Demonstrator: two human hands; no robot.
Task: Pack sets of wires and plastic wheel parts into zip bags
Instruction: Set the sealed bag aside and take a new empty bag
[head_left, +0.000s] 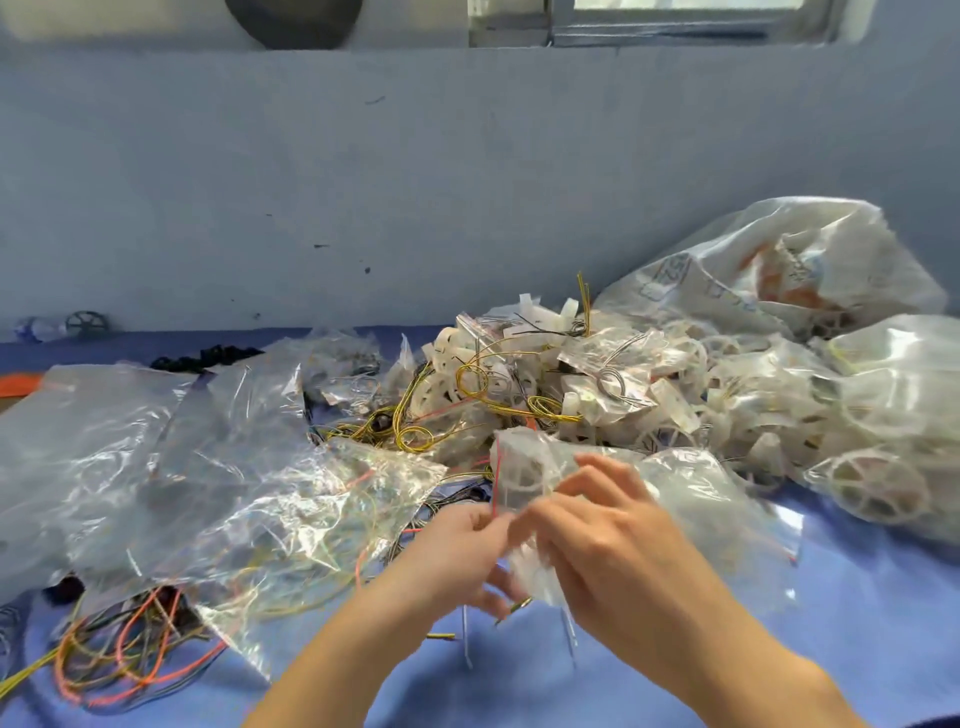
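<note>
Both hands meet low in the middle of the view over the blue table. My left hand (457, 545) pinches the red-striped mouth edge of a small clear zip bag (530, 467). My right hand (597, 525) grips the same bag from the right, fingers curled round it. A white plastic wheel part shows through the bag's film. Thin wire ends (514, 608) hang out below the hands. Behind them lies a heap of white wheel parts (519, 374) mixed with coiled yellow wires (472, 384).
A spread of empty clear bags (156, 457) covers the left half, with loose orange and yellow wires (119, 660) under it. Big filled plastic sacks (779, 275) stand at the right against the grey wall. Black parts (202, 358) lie at the back left.
</note>
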